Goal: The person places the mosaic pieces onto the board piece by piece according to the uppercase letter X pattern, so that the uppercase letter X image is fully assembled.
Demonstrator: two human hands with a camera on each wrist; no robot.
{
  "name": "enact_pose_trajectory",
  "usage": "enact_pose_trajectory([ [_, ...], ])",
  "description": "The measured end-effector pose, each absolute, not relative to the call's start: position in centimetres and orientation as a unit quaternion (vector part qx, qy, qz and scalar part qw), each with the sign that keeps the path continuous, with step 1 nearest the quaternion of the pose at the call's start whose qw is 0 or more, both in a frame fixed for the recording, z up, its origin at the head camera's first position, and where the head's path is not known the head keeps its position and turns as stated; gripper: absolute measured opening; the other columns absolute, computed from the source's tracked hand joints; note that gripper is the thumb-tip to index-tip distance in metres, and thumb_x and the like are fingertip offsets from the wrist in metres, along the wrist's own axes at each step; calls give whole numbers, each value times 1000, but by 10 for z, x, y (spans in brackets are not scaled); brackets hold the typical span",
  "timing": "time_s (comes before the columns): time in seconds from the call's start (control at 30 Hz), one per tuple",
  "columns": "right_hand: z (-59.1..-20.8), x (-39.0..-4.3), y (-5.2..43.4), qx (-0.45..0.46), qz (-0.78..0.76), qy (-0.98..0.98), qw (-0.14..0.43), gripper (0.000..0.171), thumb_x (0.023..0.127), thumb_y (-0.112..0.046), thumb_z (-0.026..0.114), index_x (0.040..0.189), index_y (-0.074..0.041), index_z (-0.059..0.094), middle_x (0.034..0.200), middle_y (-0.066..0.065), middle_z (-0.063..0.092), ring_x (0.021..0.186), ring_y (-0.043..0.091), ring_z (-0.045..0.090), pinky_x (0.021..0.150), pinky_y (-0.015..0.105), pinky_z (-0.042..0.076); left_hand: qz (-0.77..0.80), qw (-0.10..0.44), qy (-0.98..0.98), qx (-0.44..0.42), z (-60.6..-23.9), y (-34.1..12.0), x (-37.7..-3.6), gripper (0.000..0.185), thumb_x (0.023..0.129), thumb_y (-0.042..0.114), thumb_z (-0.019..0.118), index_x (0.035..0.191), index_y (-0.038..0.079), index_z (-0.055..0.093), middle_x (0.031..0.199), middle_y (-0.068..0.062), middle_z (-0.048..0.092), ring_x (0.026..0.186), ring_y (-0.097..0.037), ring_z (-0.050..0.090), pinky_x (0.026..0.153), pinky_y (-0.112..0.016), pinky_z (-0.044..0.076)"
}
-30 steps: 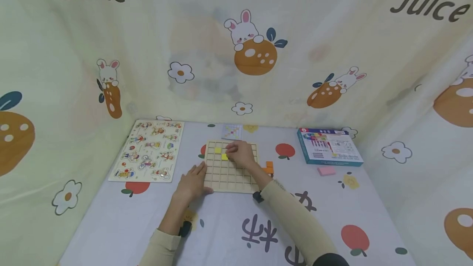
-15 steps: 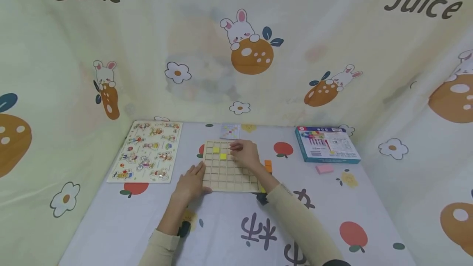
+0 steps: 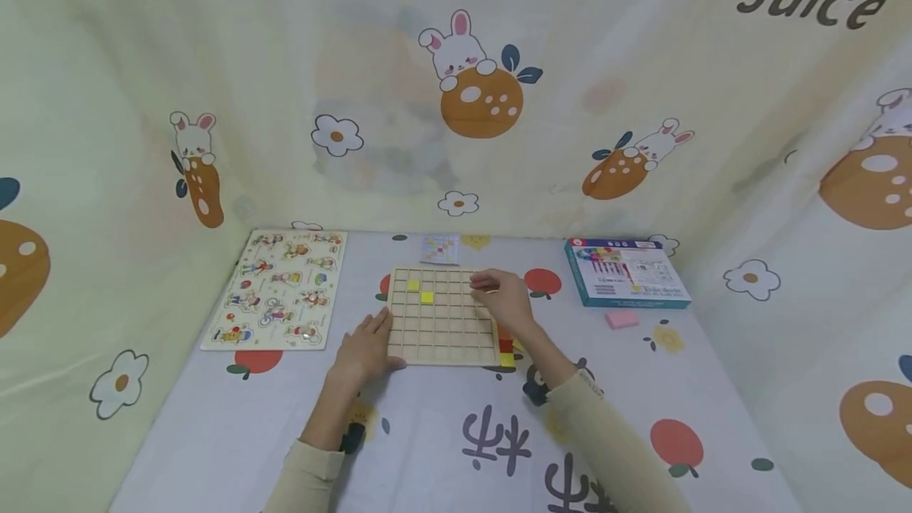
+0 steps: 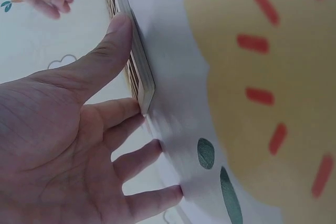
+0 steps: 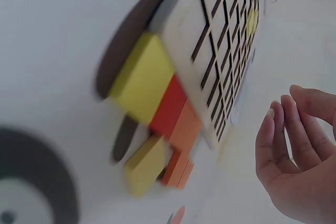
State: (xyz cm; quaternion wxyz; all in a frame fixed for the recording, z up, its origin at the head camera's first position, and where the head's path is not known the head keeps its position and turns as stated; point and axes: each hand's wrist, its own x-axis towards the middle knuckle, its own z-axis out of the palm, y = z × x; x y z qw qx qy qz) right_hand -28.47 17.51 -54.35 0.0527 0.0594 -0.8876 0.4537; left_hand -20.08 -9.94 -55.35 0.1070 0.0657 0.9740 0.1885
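Observation:
A wooden grid board [image 3: 442, 332] lies on the table, with two yellow square tiles, one [image 3: 413, 286] and another [image 3: 427, 298], in its upper left cells. My left hand [image 3: 365, 351] rests at the board's near left corner. In the left wrist view its thumb [image 4: 119, 30] touches the front edge, and its fingers spread along the side. My right hand [image 3: 507, 299] hovers by the upper right edge, fingers loosely bent; the right wrist view shows nothing between them. Right of the board sit yellow [image 5: 144, 77], red [image 5: 169, 106] and orange [image 5: 185, 127] blocks, partly hidden by the arm in the head view.
A small pattern card [image 3: 440, 249] lies behind the board. On the left is a puzzle board [image 3: 335, 260] with cartoon figures. A flat teal box [image 3: 630, 274] and a pink block [image 3: 622, 319] are at the right. A printed curtain [image 3: 385, 204] closes off the back.
My right hand has moved right across the board, away from the yellow tiles to the board's right edge. My left hand stays at the corner. The head view has shifted slightly.

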Motion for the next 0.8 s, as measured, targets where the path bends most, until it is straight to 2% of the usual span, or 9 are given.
enact_pose_trajectory([
  [0.3,-547,-256,201,14,435,-900,42,22,92,-13,80,114,-12,77,105,1,78,99,22,73,92,41,61,189,105,974,64,-555,-99,-202,99,85,40,86,162,3,35,171,-12,28,156,-41,26,118,-72,28],
  [0.43,-548,-242,211,3,412,-910,42,22,91,-14,81,113,-12,77,103,2,77,98,22,72,91,41,61,198,105,972,65,-553,-99,-202,99,85,39,86,162,3,35,171,-12,28,156,-41,25,118,-72,26],
  [0.6,-549,-229,220,-6,382,-924,15,25,89,-13,83,113,-9,78,104,5,78,101,26,72,90,44,61,200,107,972,63,-554,-100,-201,99,85,39,85,162,3,34,171,-12,27,157,-41,24,119,-72,26],
  [0.8,-553,-224,226,12,346,-938,-14,30,85,-11,87,114,-8,78,104,5,78,99,24,72,84,40,62,199,103,973,64,-556,-99,-201,99,85,39,86,162,2,34,171,-12,27,156,-41,24,119,-73,26],
])
